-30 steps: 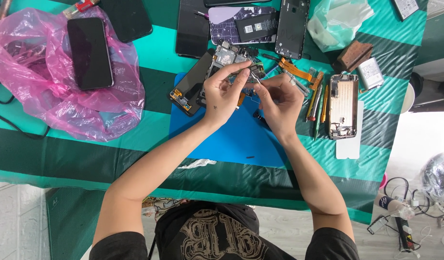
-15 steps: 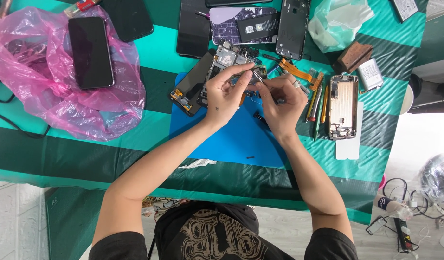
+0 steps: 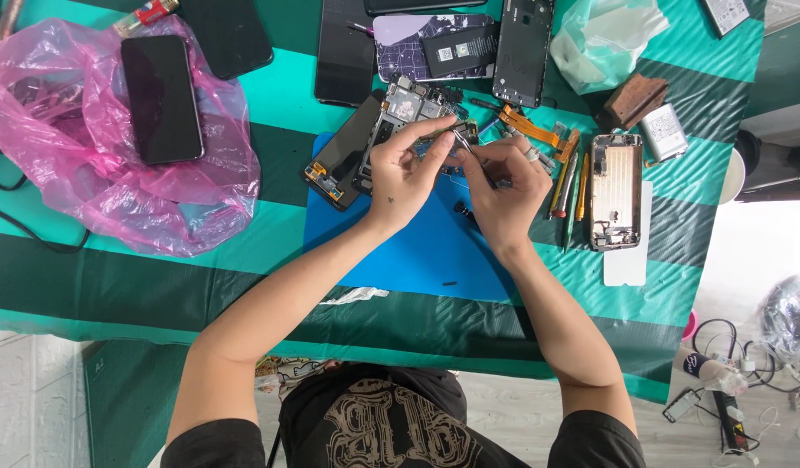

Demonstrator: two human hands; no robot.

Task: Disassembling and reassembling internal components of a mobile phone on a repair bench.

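Over a blue work mat (image 3: pixel 417 247), my left hand (image 3: pixel 404 169) pinches a small circuit part between thumb and fingers. My right hand (image 3: pixel 504 186) grips thin metal tweezers (image 3: pixel 463 141), their tip meeting that part right beside my left fingertips. Just beyond the hands lies an opened phone frame (image 3: pixel 400 108) with its insides showing, and a detached dark screen (image 3: pixel 341 152) lies tilted to its left. The small part itself is mostly hidden by my fingers.
A pink plastic bag (image 3: pixel 88 165) with a black phone (image 3: pixel 161 97) on it lies at the left. Another opened phone (image 3: pixel 615 191), screwdrivers (image 3: pixel 566 178), orange flex cables (image 3: pixel 530 126), a battery (image 3: pixel 662 132), phone backs and a pale green bag (image 3: pixel 612 39) crowd the green striped tablecloth (image 3: pixel 140 286).
Both hands have stayed over the mat near the opened phone. The tweezers' tip has shifted slightly against the small part in my left fingers.
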